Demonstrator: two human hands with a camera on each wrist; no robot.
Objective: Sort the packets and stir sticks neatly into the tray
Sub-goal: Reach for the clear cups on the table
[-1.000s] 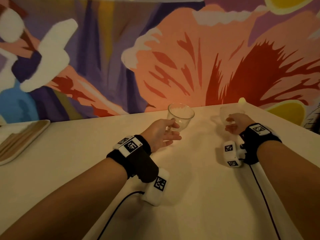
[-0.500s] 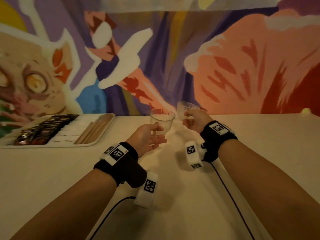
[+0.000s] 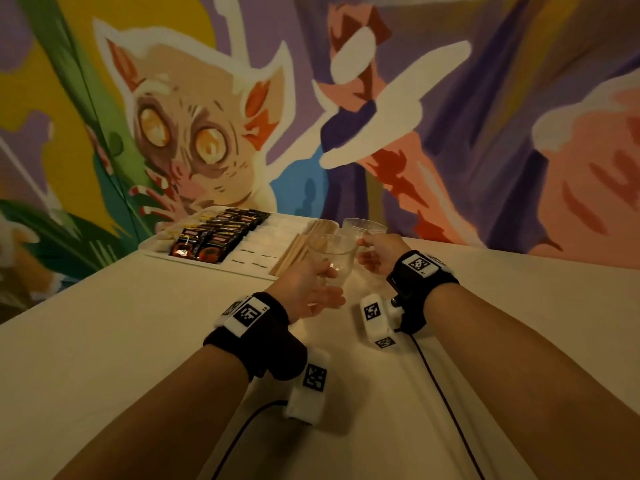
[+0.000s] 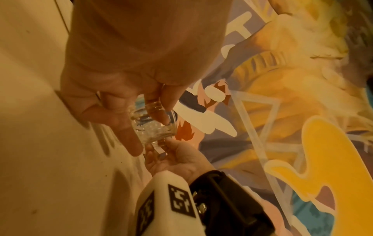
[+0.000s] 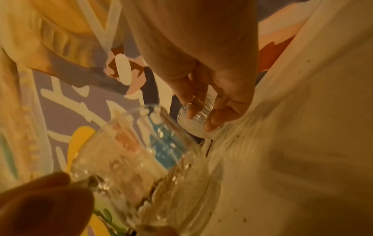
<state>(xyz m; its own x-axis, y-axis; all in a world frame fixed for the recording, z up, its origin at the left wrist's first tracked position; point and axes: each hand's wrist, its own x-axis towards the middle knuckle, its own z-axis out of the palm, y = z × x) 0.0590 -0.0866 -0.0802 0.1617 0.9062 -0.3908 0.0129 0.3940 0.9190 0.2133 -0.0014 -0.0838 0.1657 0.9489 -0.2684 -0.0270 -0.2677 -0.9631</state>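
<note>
At the far left of the white table (image 3: 104, 341), against the painted wall (image 3: 450, 133), the white tray (image 3: 152, 249) holds dark packets (image 3: 221, 237) in rows at its left, white packets (image 3: 263, 244) in the middle and wooden stir sticks (image 3: 294, 251) laid together at its right end. Just beside that right end, the left hand (image 3: 304, 289) grips a clear plastic cup (image 3: 329, 258), thumb and fingers curled round its wall; the cup overlaps the stir sticks in the head view. The right hand (image 3: 379, 252) pinches a second clear cup (image 3: 363, 226) at its side, fingers curled; whether the two cups touch cannot be told. In the left wrist view the fingers (image 4: 121, 124) wrap the cup's ribbed base. Both wrists carry black straps with white marker blocks, and cables run back across the table. Bare tabletop extends toward the viewer and to the right of the hands; the table edge runs diagonally at lower left.
</note>
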